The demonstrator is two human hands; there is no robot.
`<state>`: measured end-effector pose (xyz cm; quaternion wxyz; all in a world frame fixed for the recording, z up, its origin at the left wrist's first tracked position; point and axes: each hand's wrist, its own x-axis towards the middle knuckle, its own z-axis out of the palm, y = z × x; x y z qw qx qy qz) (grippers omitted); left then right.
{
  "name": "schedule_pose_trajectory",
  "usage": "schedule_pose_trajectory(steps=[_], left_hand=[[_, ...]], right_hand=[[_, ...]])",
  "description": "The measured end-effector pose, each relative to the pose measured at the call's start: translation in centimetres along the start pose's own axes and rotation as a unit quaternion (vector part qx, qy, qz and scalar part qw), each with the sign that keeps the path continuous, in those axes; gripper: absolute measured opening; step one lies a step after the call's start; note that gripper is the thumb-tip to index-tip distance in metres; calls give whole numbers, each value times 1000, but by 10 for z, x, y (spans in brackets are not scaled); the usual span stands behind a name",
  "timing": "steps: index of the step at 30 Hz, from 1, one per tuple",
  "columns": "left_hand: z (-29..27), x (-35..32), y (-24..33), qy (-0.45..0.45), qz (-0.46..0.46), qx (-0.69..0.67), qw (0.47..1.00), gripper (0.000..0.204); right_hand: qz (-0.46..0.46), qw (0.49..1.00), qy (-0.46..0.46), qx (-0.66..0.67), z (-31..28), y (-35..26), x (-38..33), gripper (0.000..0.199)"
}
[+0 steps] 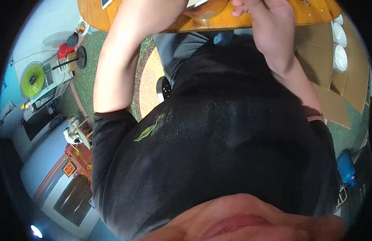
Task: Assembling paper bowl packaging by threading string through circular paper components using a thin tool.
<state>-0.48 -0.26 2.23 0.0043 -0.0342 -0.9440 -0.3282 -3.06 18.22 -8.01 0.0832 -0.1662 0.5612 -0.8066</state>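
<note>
My left forearm (pixel 125 52) reaches up over the near edge of the wooden table (pixel 242 29). The left hand itself lies past the top edge of the picture. My right hand (pixel 270 12) is at the table edge, cut off by the top of the picture. A few of its fingertips show, bent toward the left; whether they hold anything is hidden. Between the two arms a see-through brownish bowl (pixel 208 11) rests on the table, with part of a white thing (pixel 195 3) at its rim. My right fingertips are near this bowl.
Flattened cardboard (pixel 314 60) lies at the right, with white round dishes (pixel 340 58) on it. A blue bag (pixel 346 166) stands farther down. At the left are a green fan (pixel 32 80) and a red cabinet (pixel 80 156). A small blue item (pixel 223 39) is by my lap.
</note>
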Motion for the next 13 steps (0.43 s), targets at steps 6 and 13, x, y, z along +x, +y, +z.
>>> schedule_pose_trajectory(steps=[6,13], left_hand=[[8,8,-28,14,79,52,995,8],[-6,6,-27,24,94,94,991,14]], right_hand=[[-162,973,-48,-156,-5,14,3,8],[-186,965,-122,-136,1,-5,16,9]])
